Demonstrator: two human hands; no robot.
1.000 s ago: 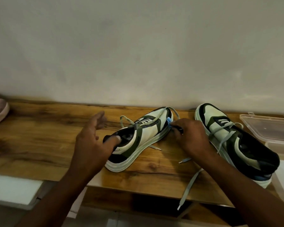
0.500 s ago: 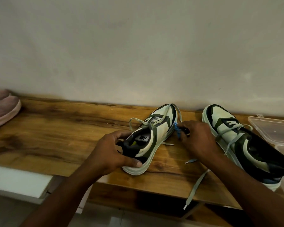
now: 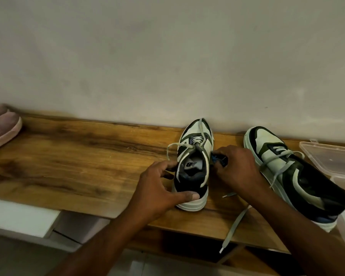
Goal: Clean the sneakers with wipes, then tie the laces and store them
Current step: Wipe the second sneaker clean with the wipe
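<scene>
Forearms come up from the bottom edge, both bare; a loose grey lace (image 3: pixel 234 226) hangs off the front edge of the wooden shelf (image 3: pixel 78 168) btwn them, its tip dangling below the board. Left hand (image 3: pixel 157 190) grips the heel of the near sneaker (image 3: pixel 193 166) — thumb pressed along the white sole at the back, fingers curled round the left side of the collar; the shoe stands upright on the shelf, toe pointing to the wall, laces undone and trailing to the left and over the toe. Right hand (image 3: pixel 237 168) is curled tight against the shoe's right side, pinching a small blue-and-black item (image 3: pixel 219 160) at its fingertips; what the item is I can't tell — too small and dark. Second sneaker (image 3: pixel 293 172) lies just to the right, toe toward the wall, heel sticking past the front edge, laces also loose; right wrist passes beside it. Clear plastic box (image 3: pixel 331 158) sits at the far right, touching or nearly touching that shoe, lid open. Far left, well apart, a pinkish shoe (image 3: pixel 2 128) rests on the same shelf, cut off by the frame. Behind everything, a plain pale wall (image 3: pixel 167 56).
</scene>
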